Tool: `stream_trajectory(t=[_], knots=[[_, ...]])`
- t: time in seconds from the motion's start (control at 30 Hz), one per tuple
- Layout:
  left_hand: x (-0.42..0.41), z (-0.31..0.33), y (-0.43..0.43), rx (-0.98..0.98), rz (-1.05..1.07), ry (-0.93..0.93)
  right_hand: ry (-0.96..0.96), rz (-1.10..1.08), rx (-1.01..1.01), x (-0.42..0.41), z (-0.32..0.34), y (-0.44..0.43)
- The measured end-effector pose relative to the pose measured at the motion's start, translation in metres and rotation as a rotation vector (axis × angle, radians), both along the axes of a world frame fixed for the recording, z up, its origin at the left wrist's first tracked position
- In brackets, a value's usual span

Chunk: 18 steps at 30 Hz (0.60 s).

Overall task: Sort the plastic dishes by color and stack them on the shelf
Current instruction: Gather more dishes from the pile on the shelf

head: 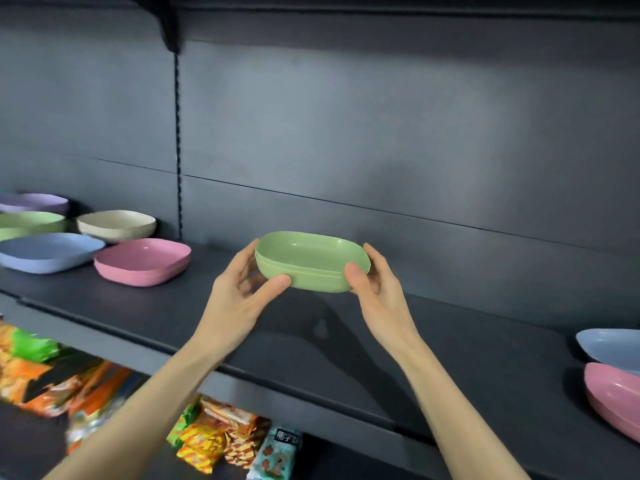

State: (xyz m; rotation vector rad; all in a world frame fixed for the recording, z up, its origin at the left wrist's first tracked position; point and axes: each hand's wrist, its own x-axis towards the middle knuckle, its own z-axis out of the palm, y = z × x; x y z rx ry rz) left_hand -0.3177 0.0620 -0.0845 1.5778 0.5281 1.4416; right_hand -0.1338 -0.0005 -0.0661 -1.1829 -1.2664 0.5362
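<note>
A small stack of green dishes (311, 259) is held just above the middle of the dark shelf (311, 341). My left hand (239, 289) grips its left end, thumb on the front wall. My right hand (377, 282) grips its right end the same way. On the shelf's left stand a pink dish (143, 261), a blue dish (48, 252), a beige stack (116, 225), a green dish (31, 223) and a purple dish (34, 202). At the right edge lie a blue dish (609, 344) and a pink dish (616, 396).
The shelf's grey back panel (381, 150) rises close behind the held stack. A slotted upright (177, 133) runs down the panel left of centre. Below the shelf lie colourful snack packets (221, 434) on a lower level.
</note>
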Motion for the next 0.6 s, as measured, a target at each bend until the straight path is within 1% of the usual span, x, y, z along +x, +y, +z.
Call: stream_trajectory(t=[0.37, 0.5, 0.6], knots=[[-0.252, 0.002, 0.05, 0.062, 0.188, 0.069, -0.029, 0.217, 0.005, -0.24, -0.003, 0.097], [-0.317, 0.006, 0.076, 0.059, 0.231, 0.071, -0.013, 0.254, -0.009, -0.304, 0.002, 0.124], [-0.351, 0.011, 0.098, 0.058, 0.229, 0.081, -0.051, 0.209, 0.019, -0.339, 0.007, 0.149]])
